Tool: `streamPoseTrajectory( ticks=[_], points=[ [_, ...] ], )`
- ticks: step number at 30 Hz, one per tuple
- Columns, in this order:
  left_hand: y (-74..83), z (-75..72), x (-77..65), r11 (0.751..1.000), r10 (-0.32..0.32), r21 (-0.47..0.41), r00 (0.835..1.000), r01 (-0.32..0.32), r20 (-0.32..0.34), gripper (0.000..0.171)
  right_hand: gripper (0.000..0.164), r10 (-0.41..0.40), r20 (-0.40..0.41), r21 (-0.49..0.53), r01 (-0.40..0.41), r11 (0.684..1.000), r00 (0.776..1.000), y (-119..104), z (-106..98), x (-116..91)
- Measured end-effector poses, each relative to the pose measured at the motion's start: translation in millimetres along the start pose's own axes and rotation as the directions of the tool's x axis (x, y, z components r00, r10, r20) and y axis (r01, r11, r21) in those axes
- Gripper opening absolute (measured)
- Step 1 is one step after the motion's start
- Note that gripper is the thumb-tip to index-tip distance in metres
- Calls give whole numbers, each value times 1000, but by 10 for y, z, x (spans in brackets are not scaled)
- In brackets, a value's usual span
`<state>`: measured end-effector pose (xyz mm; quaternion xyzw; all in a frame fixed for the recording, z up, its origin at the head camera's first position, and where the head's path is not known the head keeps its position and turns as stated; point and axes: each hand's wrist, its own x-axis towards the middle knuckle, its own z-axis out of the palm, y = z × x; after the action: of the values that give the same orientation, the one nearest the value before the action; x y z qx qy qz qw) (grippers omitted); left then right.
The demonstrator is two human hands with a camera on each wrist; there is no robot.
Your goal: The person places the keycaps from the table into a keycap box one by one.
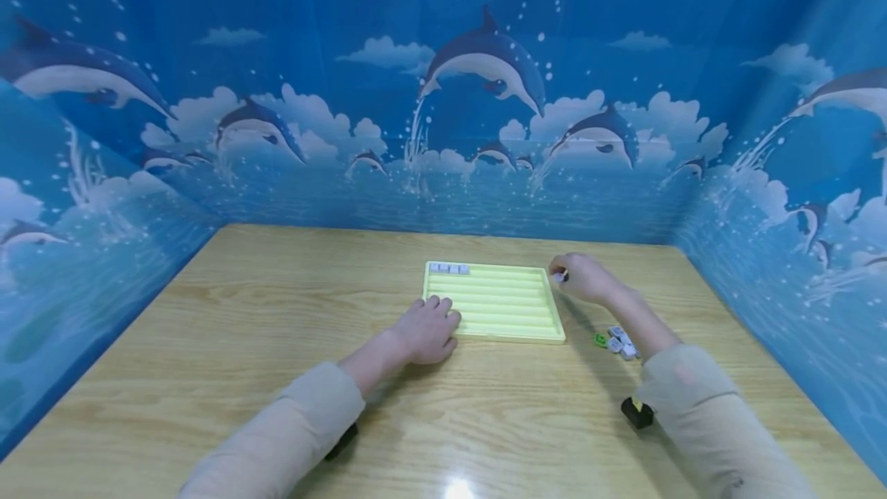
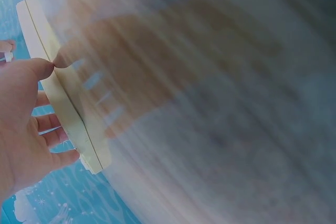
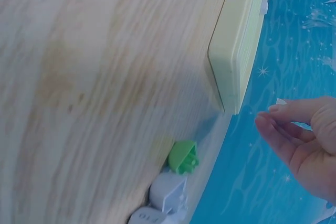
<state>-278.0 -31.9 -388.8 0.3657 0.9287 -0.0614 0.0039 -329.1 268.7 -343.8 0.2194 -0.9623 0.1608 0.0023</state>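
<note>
Thumb and fingers pinching a small white piece (image 1: pixel 558 278), a right hand (image 1: pixel 587 279) hovers by the nearer, right end of a yellow tray (image 1: pixel 509 300) stretching lengthwise leftward, its near-left corner under the left hand's (image 1: pixel 427 330) spread fingers.
</note>
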Motion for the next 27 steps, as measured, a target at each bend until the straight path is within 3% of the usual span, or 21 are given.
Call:
streamPoseTrajectory(
  ticks=[14,27],
  points=[
    [7,0,6,1000,-11,-20,1000,11,8,39,18,62,56,21,-63,998,997,-168,85,174],
    [-4,6,11,1000,-5,-19,1000,5,9,39,11,68,68,38,-70,997,995,-320,125,280]
  ],
)
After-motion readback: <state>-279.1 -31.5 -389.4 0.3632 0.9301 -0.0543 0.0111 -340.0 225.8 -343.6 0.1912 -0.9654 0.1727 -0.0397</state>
